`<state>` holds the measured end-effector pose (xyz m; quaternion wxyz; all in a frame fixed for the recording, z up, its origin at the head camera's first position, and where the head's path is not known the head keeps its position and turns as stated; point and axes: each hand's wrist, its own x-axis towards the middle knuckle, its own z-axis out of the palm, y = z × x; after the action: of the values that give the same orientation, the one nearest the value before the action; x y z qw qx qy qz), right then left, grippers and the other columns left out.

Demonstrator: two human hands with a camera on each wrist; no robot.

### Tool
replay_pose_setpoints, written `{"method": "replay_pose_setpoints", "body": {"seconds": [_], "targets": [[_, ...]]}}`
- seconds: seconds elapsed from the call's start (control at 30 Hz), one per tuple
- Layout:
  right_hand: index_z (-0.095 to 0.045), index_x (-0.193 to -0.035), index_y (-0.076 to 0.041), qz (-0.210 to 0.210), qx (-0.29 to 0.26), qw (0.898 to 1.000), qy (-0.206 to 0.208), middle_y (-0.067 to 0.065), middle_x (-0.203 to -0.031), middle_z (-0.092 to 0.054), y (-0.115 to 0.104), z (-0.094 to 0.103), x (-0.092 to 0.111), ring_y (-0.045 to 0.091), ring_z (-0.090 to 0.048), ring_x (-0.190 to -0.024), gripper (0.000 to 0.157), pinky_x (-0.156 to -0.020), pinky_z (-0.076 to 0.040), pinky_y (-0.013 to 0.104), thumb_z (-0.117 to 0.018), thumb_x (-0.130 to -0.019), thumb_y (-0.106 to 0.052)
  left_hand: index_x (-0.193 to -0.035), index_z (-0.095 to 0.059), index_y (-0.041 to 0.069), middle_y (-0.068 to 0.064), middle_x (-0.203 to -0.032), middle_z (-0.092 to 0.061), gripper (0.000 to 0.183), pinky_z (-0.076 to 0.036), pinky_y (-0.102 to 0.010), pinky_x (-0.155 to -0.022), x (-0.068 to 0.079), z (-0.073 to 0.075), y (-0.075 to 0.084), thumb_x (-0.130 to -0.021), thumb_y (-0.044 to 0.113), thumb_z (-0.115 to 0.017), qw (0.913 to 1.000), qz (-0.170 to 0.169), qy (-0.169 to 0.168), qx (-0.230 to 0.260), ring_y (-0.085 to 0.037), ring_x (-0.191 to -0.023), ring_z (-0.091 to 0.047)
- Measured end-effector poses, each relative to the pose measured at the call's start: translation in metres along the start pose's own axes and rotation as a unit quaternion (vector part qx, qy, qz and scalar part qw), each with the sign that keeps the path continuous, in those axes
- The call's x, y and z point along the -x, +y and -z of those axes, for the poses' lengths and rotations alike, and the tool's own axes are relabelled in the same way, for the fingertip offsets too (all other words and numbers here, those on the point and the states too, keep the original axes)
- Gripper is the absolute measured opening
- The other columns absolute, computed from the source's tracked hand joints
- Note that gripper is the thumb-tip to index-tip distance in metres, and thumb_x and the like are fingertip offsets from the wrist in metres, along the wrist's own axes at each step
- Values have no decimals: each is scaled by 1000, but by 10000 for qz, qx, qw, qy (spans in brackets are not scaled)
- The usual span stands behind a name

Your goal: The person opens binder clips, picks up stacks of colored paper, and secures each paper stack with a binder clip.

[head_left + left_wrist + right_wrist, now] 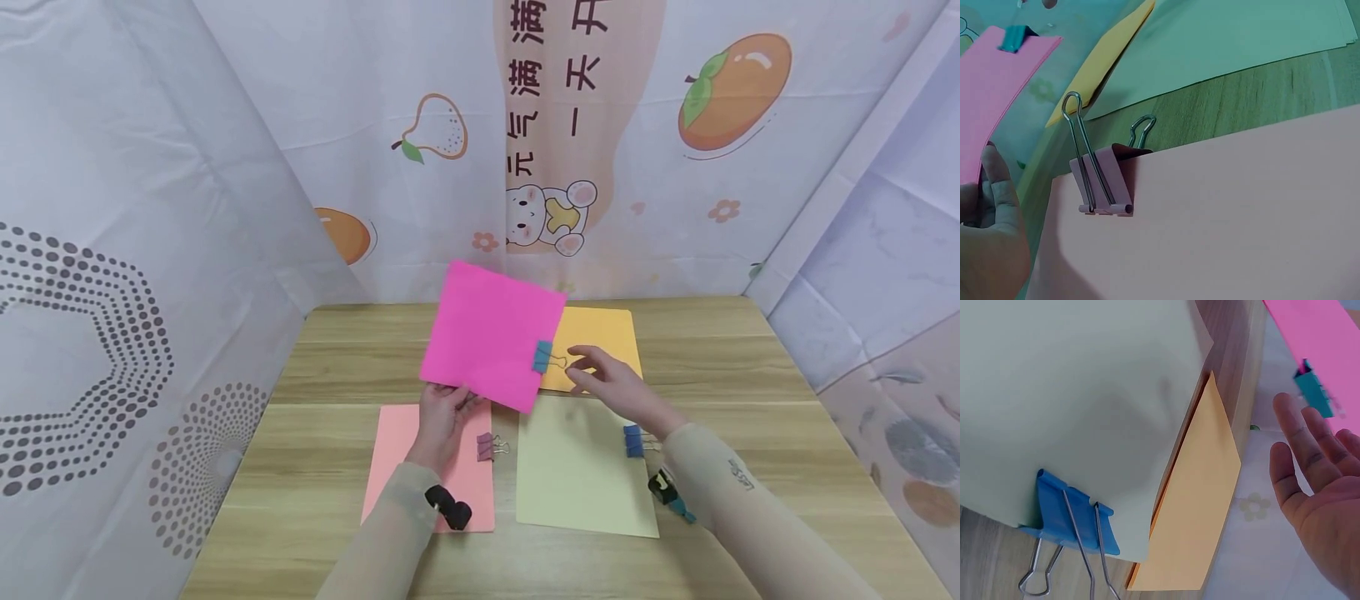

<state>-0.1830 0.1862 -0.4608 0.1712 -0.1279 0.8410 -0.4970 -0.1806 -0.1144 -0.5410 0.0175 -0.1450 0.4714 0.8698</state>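
Observation:
My left hand [441,415] pinches the lower edge of a bright pink sheaf of paper [491,333], held up and tilted above the table. A teal binder clip [542,357] grips the sheaf's right edge, its wire handle sticking out to the right. Just right of that handle is my right hand [618,390], fingers spread and slightly bent, with nothing between them. In the right wrist view a gap shows between the fingertips and the teal clip [1314,394]. Behind the pink sheaf, partly hidden, lies orange-yellow paper [600,342].
Salmon-pink paper [401,450] with a mauve binder clip [486,447] lies front left. Beside it is pale yellow-green paper [581,475] with a blue binder clip [634,442] on its right edge. A printed curtain [360,150] hangs behind the wooden table [712,358].

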Motion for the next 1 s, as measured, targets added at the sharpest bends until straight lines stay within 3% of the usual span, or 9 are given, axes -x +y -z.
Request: {"method": "replay_pose_setpoints", "body": {"seconds": [0.3,1.0], "targets": [[-41,-152,-8,76,55,10000,34,22,-136,-58,7,4,2,37,-69,-109,55,-104,-49,55,-58,-106,-32,-117,-50,6,-8,-94,-62,27,-60,-37,-80,-1,3,2,-96,-11,-56,9995,-42,263,138,-21,-76,-66],[-43,-148,-4,106,131,9998,93,25,-132,-60,27,25,21,40,-68,-110,49,-105,-45,62,-56,-107,-28,-127,-46,9,-11,-112,-54,34,-56,-43,-94,-7,14,3,-99,-9,-52,9961,-184,810,286,-24,-92,-63]]}}
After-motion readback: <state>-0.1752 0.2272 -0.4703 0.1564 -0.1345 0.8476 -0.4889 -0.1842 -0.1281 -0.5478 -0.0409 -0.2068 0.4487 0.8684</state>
